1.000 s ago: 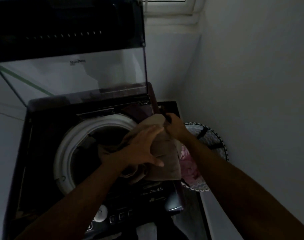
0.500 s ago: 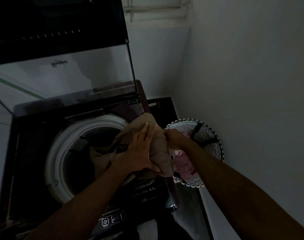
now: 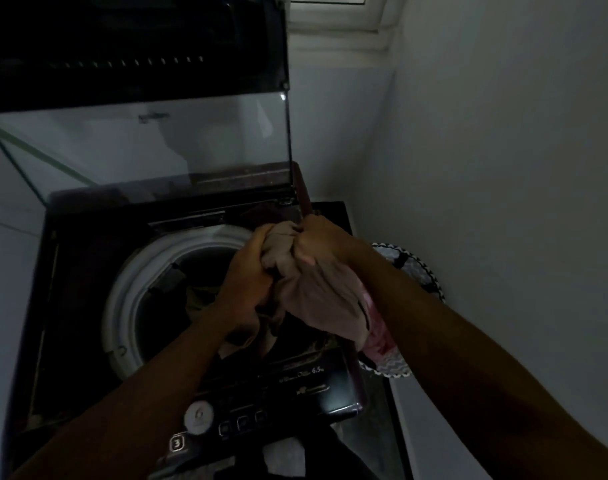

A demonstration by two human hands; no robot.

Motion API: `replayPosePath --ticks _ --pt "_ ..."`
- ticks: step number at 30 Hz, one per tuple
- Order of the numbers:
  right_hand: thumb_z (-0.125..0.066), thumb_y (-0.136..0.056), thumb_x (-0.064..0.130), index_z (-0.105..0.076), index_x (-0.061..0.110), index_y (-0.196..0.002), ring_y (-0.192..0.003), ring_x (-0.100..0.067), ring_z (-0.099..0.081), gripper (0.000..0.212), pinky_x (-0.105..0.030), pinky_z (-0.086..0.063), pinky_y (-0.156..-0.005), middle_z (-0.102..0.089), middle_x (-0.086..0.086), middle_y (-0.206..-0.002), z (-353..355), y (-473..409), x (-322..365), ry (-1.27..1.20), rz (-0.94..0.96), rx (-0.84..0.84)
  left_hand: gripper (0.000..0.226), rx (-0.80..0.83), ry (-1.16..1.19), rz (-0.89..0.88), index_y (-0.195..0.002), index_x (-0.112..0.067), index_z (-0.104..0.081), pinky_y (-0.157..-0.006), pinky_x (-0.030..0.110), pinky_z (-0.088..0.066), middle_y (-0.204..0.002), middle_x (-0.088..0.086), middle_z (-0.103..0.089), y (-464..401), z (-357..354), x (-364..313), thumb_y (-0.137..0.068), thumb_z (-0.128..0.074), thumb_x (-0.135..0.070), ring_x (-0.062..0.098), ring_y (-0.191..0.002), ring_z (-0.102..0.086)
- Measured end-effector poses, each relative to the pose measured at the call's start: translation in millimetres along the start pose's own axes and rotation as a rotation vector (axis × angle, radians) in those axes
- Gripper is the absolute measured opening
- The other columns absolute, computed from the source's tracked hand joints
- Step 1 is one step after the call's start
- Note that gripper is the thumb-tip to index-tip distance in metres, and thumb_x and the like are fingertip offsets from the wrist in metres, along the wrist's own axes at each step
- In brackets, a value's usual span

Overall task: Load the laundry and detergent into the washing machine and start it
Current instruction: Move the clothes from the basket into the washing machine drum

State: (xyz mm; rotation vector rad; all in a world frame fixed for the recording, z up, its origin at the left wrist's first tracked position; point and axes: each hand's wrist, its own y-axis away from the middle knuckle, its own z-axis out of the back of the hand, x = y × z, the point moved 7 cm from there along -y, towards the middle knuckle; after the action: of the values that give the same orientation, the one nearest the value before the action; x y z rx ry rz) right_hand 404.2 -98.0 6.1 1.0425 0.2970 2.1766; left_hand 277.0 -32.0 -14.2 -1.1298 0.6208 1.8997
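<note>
A dark top-loading washing machine (image 3: 74, 306) stands with its glass lid (image 3: 157, 147) raised and its white drum rim (image 3: 122, 292) showing. Some dark clothing lies inside the drum (image 3: 198, 296). A beige garment (image 3: 313, 299) hangs bunched over the drum's right side. My left hand (image 3: 247, 278) grips its left part. My right hand (image 3: 316, 244) grips its top, fingers curled in the cloth. To the right of the machine stands a laundry basket (image 3: 420, 268) with a zigzag rim, pink cloth (image 3: 378, 334) inside it.
The control panel (image 3: 247, 420) with a white knob (image 3: 198, 417) and buttons runs along the near edge. White walls close in at the right and back, with a window frame (image 3: 337, 15) above. Light and dark cloth (image 3: 285, 455) lies below the panel.
Both hands have lifted the beige garment and drawn it together over the drum's right side. My left hand went from lying flat on the cloth to gripping it.
</note>
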Motion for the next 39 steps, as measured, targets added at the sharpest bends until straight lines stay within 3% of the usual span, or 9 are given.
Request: replayPosePath --ticks 4,8,11,14,18,21,26,34,39 --pt "-0.057 -0.084 0.002 -0.047 0.012 -0.059 -0.066 -0.017 -0.051 0.029 -0.018 -0.040 -0.054 -0.051 -0.004 -0.069 -29.3 -14.3 54.9 0.002 0.037 0.039 0.045 -0.204 0.035 0.032 -0.133 -0.029 -0.048 -0.085 0.002 -0.039 -0.124 -0.010 -0.059 8.7 62.3 20.0 -0.090 -0.062 -0.025 0.004 -0.108 -0.057" --pt "-0.053 -0.087 0.012 -0.061 0.008 -0.081 -0.082 -0.020 -0.061 0.011 -0.024 -0.050 -0.068 -0.063 -0.006 -0.087 -68.7 -22.9 107.7 -0.003 0.146 0.034 0.063 -0.289 -0.126 0.089 -0.136 -0.012 -0.049 -0.102 0.026 -0.042 -0.132 0.001 -0.056 26.7 103.3 60.6 -0.089 -0.055 -0.053 0.011 -0.116 -0.055" --pt "-0.052 -0.089 0.017 -0.065 0.006 -0.102 -0.091 -0.027 -0.064 0.020 -0.032 -0.048 -0.074 -0.066 -0.012 -0.099 -94.7 -23.9 121.9 0.070 0.198 0.034 0.089 -0.205 -0.274 0.207 -0.139 -0.013 -0.047 -0.106 0.040 -0.040 -0.134 0.009 -0.056 38.0 107.9 103.6 -0.083 -0.033 -0.080 0.024 -0.120 -0.055" --pt "-0.059 -0.086 0.020 -0.064 0.011 -0.110 -0.094 -0.027 -0.063 0.026 -0.030 -0.047 -0.072 -0.066 -0.010 -0.103 -121.3 -22.1 108.6 0.119 0.198 0.068 0.057 -0.008 -0.375 0.240 -0.136 -0.022 -0.047 -0.099 0.035 -0.047 -0.130 0.003 -0.058 57.4 95.9 107.5 -0.090 -0.054 -0.053 0.017 -0.113 -0.058" --pt "-0.057 -0.092 0.020 -0.059 0.007 -0.125 -0.113 -0.032 -0.058 0.036 -0.040 -0.047 -0.097 -0.060 -0.017 -0.123 -168.1 -34.7 58.6 0.261 0.029 0.267 0.097 0.244 -0.454 0.330 -0.141 -0.016 -0.037 -0.099 0.045 -0.045 -0.135 0.012 -0.049 80.3 74.5 134.3 -0.063 -0.044 -0.073 0.032 -0.120 -0.051" --pt "-0.049 -0.101 0.026 -0.041 0.002 -0.143 -0.130 -0.033 -0.043 0.049 -0.037 -0.028 -0.113 -0.044 -0.018 -0.144 -183.8 -39.9 28.9 0.267 -0.040 0.408 0.098 0.205 -0.353 0.318 -0.150 -0.009 -0.025 -0.113 0.039 -0.031 -0.149 0.011 -0.032 80.3 64.7 115.0 -0.076 -0.052 -0.066 0.028 -0.134 -0.036" --pt "-0.057 -0.090 0.027 -0.063 0.003 -0.108 -0.111 -0.037 -0.051 0.031 -0.043 -0.043 -0.090 -0.060 -0.019 -0.116 -120.2 -25.1 45.2 0.332 0.290 -0.036 0.063 0.172 -0.375 0.151 -0.125 -0.009 -0.058 -0.100 0.047 -0.044 -0.125 0.013 -0.057 50.8 37.1 83.4 -0.078 -0.048 -0.050 0.029 -0.115 -0.054" --pt "-0.067 -0.074 0.033 -0.034 0.019 -0.145 -0.138 -0.042 -0.019 0.079 -0.062 -0.024 -0.108 -0.023 -0.018 -0.151 -33.7 -8.9 -17.7 0.443 0.166 -0.227 0.078 0.251 -0.340 -0.040 -0.139 -0.008 -0.045 -0.106 0.044 -0.039 -0.137 0.016 -0.049 -2.8 -37.1 19.3 -0.072 -0.080 -0.027 0.034 -0.126 -0.046" --pt "-0.085 -0.062 0.035 0.004 0.020 -0.154 -0.146 -0.034 -0.018 0.128 -0.051 -0.025 -0.116 -0.008 -0.016 -0.160 -29.1 -6.2 -88.5 -0.037 0.065 0.065 0.117 0.338 -0.370 -0.151 -0.152 -0.018 -0.027 -0.114 0.045 -0.033 -0.158 0.007 -0.022 -17.4 -67.7 3.8 -0.056 -0.075 -0.063 0.026 -0.143 -0.028"
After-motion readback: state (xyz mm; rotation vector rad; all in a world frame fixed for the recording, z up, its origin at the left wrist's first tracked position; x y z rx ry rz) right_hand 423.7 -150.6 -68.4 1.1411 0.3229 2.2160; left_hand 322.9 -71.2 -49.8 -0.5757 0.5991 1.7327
